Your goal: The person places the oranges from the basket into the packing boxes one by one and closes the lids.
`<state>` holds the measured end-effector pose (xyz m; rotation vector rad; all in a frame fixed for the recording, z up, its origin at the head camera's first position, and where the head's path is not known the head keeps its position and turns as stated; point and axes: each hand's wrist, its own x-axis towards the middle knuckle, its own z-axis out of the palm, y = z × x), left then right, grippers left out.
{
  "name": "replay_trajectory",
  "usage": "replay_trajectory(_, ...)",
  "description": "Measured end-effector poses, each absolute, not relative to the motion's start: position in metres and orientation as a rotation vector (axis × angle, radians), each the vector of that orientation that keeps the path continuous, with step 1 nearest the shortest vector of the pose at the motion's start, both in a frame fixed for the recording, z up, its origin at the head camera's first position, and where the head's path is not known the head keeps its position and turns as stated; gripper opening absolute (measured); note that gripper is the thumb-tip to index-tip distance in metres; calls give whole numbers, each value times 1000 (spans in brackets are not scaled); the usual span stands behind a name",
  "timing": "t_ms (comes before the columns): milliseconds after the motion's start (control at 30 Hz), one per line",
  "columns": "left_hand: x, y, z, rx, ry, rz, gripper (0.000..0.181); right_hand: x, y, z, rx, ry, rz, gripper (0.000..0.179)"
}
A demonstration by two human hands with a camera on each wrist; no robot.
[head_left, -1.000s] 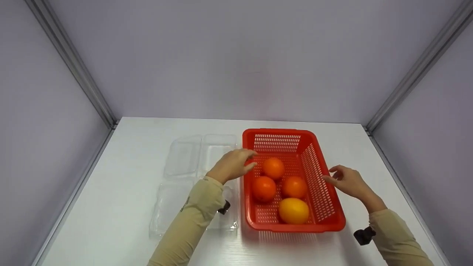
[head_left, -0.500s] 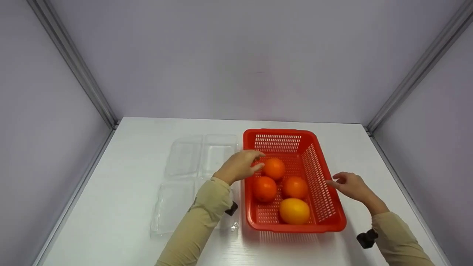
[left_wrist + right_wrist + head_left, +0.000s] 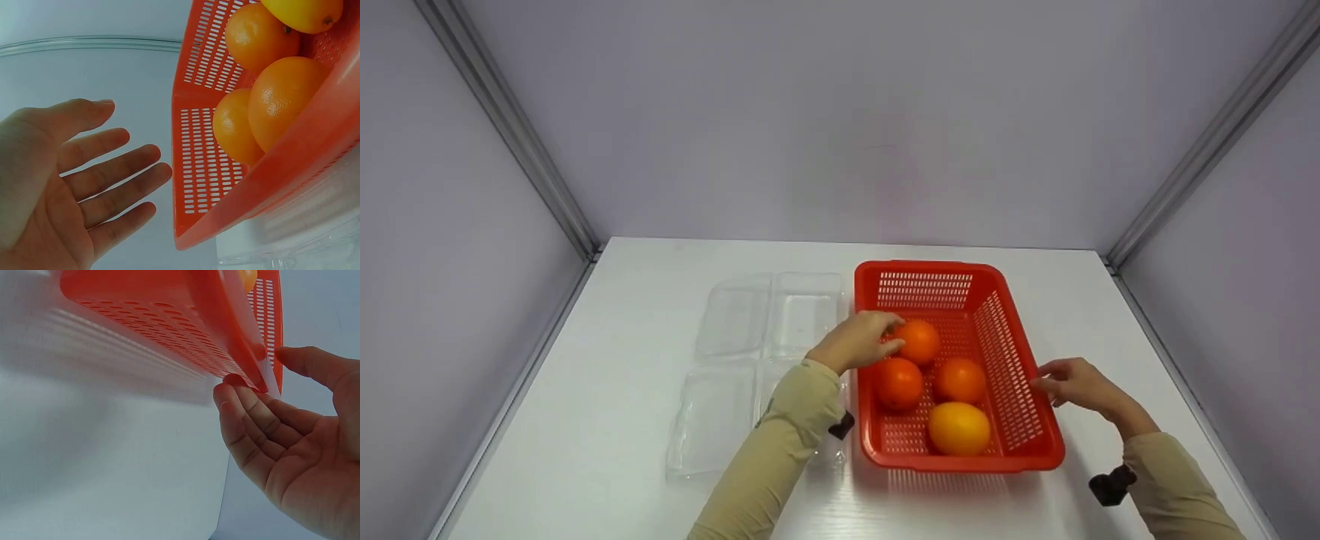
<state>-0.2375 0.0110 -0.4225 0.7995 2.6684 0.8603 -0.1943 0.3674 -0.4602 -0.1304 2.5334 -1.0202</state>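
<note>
Several orange fruits lie in a red perforated basket (image 3: 960,463); they look like oranges. My left hand (image 3: 859,341) hovers over the basket's left side, nearest to the far orange (image 3: 919,343). Its fingers are spread, and nothing is in them in the left wrist view. Closer to me are another orange (image 3: 898,384), one on its right (image 3: 960,381), and a yellower fruit (image 3: 959,429). At the right rim, my right hand (image 3: 1080,386) holds the basket's edge, thumb on the inner side and curled fingers outside; exact contact is hard to tell.
Left of the basket lies a clear plastic container (image 3: 735,322) with compartments, partly hidden by my left sleeve (image 3: 780,442). Both stand on a white table (image 3: 622,300). Pale panels (image 3: 840,135) close off the back and sides.
My left hand has moved right, over the basket's left rim and towards the far orange. My right hand has slid nearer to me along the right rim. The fruits have stayed put.
</note>
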Motion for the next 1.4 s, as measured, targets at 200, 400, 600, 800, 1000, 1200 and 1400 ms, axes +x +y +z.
replay_trajectory(200,-240,15,-428,766,2643,860,39,-193,374,-460,-145,2405,-1108,47)
replay_trajectory(400,-240,18,-434,740,2629,836,38,-193,376,-462,-161,2302,-1186,42)
replay_trajectory(600,-241,20,-437,721,2622,831,38,-195,380,-466,-109,2234,-1217,40)
replay_trajectory(800,-241,21,-438,672,2599,830,39,-197,384,-467,-113,2186,-1239,37)
replay_trajectory(1000,-240,23,-439,674,2600,807,38,-196,384,-468,-95,2173,-1247,37)
replay_trajectory(1200,-240,27,-440,665,2600,770,39,-194,384,-467,-99,2167,-1256,39)
replay_trajectory(1400,-242,32,-442,619,2582,714,41,-194,383,-467,-83,2172,-1252,36)
